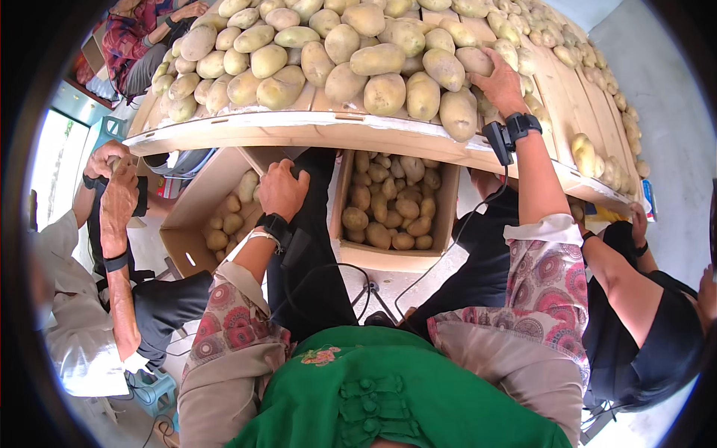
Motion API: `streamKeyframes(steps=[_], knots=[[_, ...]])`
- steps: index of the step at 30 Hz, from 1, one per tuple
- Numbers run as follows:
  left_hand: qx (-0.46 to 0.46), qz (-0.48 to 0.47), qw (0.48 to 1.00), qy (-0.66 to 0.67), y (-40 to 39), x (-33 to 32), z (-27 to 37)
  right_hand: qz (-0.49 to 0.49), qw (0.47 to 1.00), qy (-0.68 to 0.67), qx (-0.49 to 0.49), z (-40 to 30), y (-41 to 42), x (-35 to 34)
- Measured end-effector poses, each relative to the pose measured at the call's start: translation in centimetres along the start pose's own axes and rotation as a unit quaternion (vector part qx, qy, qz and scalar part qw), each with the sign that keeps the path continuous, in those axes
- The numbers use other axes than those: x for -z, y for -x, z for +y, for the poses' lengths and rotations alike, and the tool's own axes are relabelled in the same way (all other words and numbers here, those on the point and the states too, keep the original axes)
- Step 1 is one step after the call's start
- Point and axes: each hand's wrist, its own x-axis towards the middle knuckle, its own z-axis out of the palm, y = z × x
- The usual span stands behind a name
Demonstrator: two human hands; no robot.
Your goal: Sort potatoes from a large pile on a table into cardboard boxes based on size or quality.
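My right hand (501,84) reaches over the edge of a slatted wooden table (493,147). Its thumb and forefinger close around the right end of a potato (473,60) in the heap. Just below it, a long potato (459,115) lies near the table's front edge. My left hand (283,190) is back-up above the right side of a cardboard box (185,229), which holds several potatoes (233,224). Its fingers curl down out of sight, so whether anything is in the palm is hidden. Both my wrists wear black straps with small devices.
Between my knees stands another cardboard box (411,259) filled with potatoes (407,209). Black cables hang from my wrist devices. At left, a co-worker's hands (120,168) meet around a small, mostly hidden object. Another person (633,302) sits close at right. A blue stool (154,392) stands lower left.
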Motion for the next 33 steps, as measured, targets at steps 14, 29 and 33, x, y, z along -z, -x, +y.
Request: streamKeyframes(steps=[14, 29, 33], knots=[[-0.001, 0.007, 0.999, -0.032, 0.2, 0.2, 0.5, 0.014, 0.724, -0.682, -0.104, 3.2, 17.0, 6.0], [-0.003, 0.005, 0.999, -0.046, 0.8, 0.5, 1.0, -0.272, 0.923, -0.193, 0.192, -4.1, 21.0, -4.8], [-0.008, 0.007, 0.999, -0.044, 0.6, 0.6, 1.2, -0.217, 0.966, -0.022, 0.138, -1.6, 21.4, -6.8]])
